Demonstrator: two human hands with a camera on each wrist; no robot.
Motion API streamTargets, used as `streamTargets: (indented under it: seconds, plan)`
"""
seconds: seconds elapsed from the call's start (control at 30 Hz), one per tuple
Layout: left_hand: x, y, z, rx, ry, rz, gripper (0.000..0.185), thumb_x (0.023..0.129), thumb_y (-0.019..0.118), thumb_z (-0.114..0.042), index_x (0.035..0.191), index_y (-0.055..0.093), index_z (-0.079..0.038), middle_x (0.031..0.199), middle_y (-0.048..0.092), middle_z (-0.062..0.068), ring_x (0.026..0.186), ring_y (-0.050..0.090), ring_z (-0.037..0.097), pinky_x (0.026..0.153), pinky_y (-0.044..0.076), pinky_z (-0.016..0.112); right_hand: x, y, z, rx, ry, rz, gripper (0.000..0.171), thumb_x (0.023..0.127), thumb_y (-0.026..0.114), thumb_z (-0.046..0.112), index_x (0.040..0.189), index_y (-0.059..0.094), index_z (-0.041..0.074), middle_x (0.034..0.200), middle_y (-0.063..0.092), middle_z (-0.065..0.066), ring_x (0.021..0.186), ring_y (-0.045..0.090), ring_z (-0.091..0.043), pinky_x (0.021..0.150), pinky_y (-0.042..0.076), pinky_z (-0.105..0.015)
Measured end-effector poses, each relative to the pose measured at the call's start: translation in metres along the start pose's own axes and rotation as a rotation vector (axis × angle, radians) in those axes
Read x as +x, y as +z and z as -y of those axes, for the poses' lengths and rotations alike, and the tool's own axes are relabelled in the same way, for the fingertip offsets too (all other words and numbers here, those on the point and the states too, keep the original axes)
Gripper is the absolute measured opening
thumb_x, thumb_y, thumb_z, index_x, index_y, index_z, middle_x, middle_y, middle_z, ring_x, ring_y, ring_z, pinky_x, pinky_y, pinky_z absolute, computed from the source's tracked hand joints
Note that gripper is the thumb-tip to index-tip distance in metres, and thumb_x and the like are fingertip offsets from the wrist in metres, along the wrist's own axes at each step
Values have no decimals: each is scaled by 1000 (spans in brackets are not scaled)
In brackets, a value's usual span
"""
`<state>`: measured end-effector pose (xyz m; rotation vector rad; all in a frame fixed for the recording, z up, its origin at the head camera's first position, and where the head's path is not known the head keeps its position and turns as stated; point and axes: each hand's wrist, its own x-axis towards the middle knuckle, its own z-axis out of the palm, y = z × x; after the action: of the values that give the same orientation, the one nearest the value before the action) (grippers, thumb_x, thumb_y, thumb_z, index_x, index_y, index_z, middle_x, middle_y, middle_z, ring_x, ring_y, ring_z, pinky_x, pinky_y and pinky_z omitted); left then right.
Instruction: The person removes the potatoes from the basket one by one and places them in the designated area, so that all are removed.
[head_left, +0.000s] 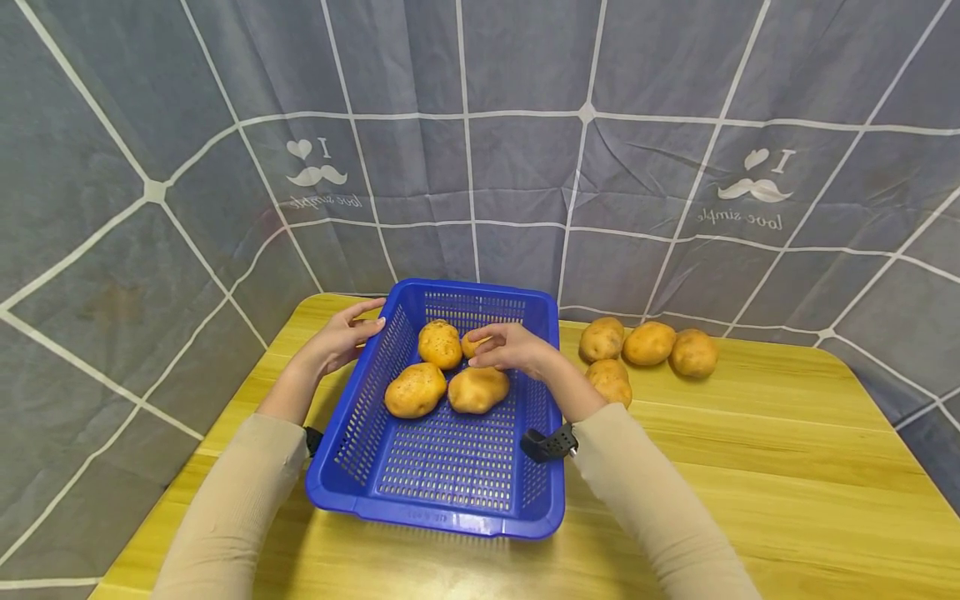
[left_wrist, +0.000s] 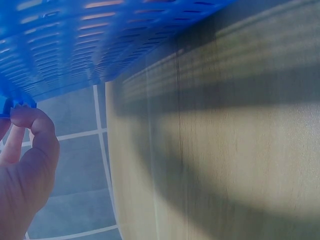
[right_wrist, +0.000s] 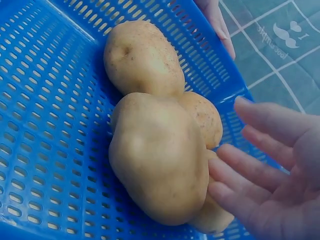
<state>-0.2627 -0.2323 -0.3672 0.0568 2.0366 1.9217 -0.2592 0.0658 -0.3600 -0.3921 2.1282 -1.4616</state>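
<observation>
A blue plastic basket [head_left: 435, 518] with slotted walls stands on the wooden table, holding several potatoes toward its far end. My left hand [head_left: 345, 337] grips the basket's left rim near the far corner; in the left wrist view its thumb [left_wrist: 42, 132] bends onto the rim. Inside the basket, my right hand [head_left: 517, 350] hovers over the potatoes with loosely bent fingers and nothing in its grasp. Nearest beneath it is a smooth potato [head_left: 478, 392], and its fingers partly hide a smaller potato [head_left: 469, 345] behind. Two more potatoes, one front left [head_left: 416, 390] and one farther back [head_left: 440, 344], lie alongside.
Right of the basket, several loose potatoes [head_left: 649, 343] sit on the wooden table [head_left: 780, 467], one partly behind my right forearm. A grey curtain [head_left: 525, 183] with white lines hangs along the table's far edge and left side.
</observation>
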Motion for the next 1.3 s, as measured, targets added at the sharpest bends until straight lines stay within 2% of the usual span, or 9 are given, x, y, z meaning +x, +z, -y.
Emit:
streamTargets:
  seconds: [0.17,0.27,0.47,0.57,0.7,0.87,1.03,1.3]
  plan:
    - [0,1,-1,-1,-7,-4,60,97,50,-13,149,21,-10,99,59,0,84,62,11,77,53,28,-3,-1,0,-108,-75,26,48,77,67,-5,123,54,-8,116,58,-28,107,57,-32,78,49,-28]
    - [0,1,-1,3,-7,-3,61,97,50,-13,149,20,-9,99,60,0,84,62,11,77,53,28,-4,-2,2,-170,-91,49,47,74,66,-12,119,56,-10,115,59,-27,108,56,-34,81,50,-27]
    - [0,1,-1,-5,-6,-2,61,97,50,-13,149,20,-9,97,60,0,82,62,11,76,53,28,-6,-1,4,-365,-122,51,44,70,74,-9,112,63,-8,112,63,-19,104,60,-28,83,50,-27]
    - [0,1,-1,-6,-10,-6,61,96,51,-13,149,20,-9,97,59,0,82,62,11,76,53,28,-7,-1,4,-414,-124,38,42,70,77,-4,110,65,-6,108,66,-17,102,60,-25,83,49,-27]
    - [1,1,0,-6,-3,-5,60,96,51,-12,149,20,-9,98,58,0,83,61,11,75,53,27,-7,0,5,-463,-130,15,40,68,79,-2,107,68,-4,96,68,-13,91,61,-21,75,50,-25]
    - [3,0,1,-16,14,14,61,97,50,-12,149,19,-7,98,58,0,84,61,10,75,52,27,-6,-1,4,-499,-95,6,38,69,80,2,106,71,3,88,63,-7,83,55,-16,70,48,-24]
    - [2,0,1,-14,11,12,61,97,50,-12,149,19,-8,99,58,0,84,61,11,75,52,27,-6,-1,2,-500,-102,44,35,71,80,5,104,72,8,95,62,-7,86,54,-17,74,47,-26]
    - [2,1,0,-19,1,14,61,97,50,-13,149,19,-8,100,59,1,85,61,11,75,52,27,-6,-1,-1,-453,-140,109,36,70,80,4,105,71,6,111,61,-8,94,54,-20,81,45,-26]
